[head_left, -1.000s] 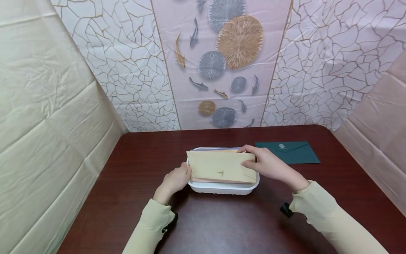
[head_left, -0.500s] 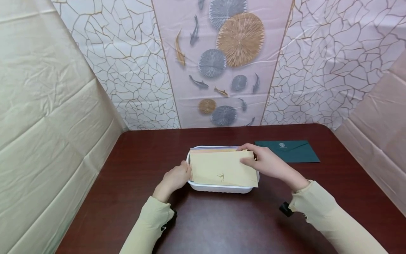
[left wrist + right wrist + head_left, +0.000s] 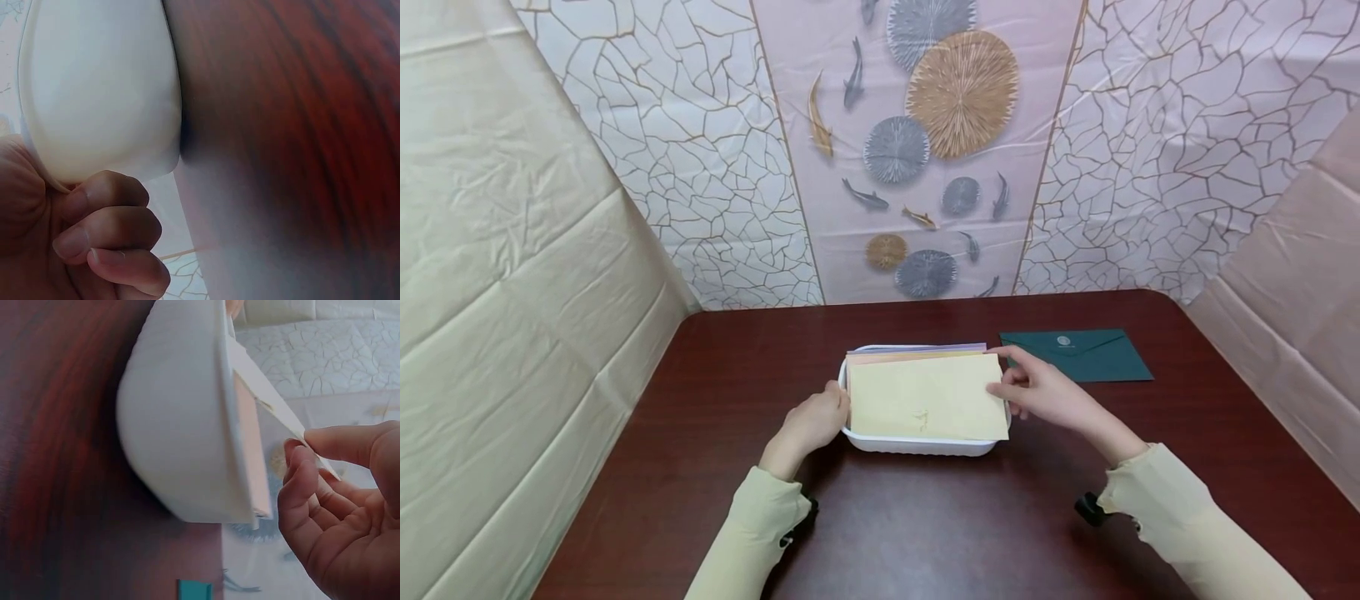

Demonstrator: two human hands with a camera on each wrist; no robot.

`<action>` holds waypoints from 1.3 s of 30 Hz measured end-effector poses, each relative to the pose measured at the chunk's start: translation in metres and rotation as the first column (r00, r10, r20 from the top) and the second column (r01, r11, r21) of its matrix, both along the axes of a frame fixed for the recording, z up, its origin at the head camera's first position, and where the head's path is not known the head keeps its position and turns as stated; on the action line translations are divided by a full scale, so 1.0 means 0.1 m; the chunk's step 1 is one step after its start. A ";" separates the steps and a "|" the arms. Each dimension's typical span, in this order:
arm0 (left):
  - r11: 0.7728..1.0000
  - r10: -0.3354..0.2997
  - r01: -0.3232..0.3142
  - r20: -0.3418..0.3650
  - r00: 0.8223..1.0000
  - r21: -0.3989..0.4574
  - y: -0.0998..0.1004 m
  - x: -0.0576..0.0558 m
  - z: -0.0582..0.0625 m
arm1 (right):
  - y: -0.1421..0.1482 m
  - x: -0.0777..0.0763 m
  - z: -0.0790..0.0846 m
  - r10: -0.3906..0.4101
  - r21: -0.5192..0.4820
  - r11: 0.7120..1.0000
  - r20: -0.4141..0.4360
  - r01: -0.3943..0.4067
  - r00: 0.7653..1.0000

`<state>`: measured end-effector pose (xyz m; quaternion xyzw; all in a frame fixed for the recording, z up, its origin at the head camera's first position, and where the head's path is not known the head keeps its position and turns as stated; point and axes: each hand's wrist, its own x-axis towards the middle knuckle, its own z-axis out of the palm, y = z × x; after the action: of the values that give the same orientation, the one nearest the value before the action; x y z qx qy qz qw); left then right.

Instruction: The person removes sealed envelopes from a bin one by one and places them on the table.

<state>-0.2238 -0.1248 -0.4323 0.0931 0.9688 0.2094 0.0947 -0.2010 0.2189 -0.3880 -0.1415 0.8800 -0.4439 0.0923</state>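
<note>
A white plastic basket (image 3: 921, 447) sits mid-table with several paper envelopes in it. My left hand (image 3: 811, 423) grips its left rim; in the left wrist view the fingers curl at the basket's end. On top lies a cream envelope (image 3: 925, 396) with a small gold print, tilted over the stack. My right hand (image 3: 1045, 392) pinches that cream envelope near its right edge, thumb on the front and fingers behind. The right wrist view shows its edge lifted off a pinkish envelope (image 3: 253, 447) below. Yellow and purple envelope edges (image 3: 917, 350) show at the back.
A dark green envelope (image 3: 1086, 357) with a round pale emblem lies flat on the dark red wooden table (image 3: 737, 358), right of the basket. A patterned cloth (image 3: 737, 167) hangs behind the table, and plain cream cloth (image 3: 512, 275) hangs at the left side.
The cream envelope has shifted toward me, its lower edge now over the basket's front rim, baring more of the stack behind. My right hand has slid to its right edge. The left hand stays put.
</note>
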 end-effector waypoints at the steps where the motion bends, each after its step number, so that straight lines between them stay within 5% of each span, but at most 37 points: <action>1: 1.000 0.002 -0.002 0.002 1.000 0.001 0.00 0.00 0.00 | 0.01 0.00 -0.02 -0.011 -0.011 1.000 0.018 0.011 1.000; 8: 1.000 0.003 -0.003 0.007 1.000 0.000 -0.01 -0.01 -0.01 | 0.05 0.03 -0.13 -0.079 -0.063 0.994 0.088 0.085 0.993; 39: 1.000 0.003 -0.003 0.002 1.000 0.008 0.00 0.01 -0.02 | 0.04 0.09 -0.19 -0.132 -0.216 0.963 0.148 0.162 0.980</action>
<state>-0.2232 -0.1245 -0.4339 0.0918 0.9680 0.2135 0.0949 -0.1925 0.2226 -0.4067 -0.0556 0.8236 -0.5555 0.1006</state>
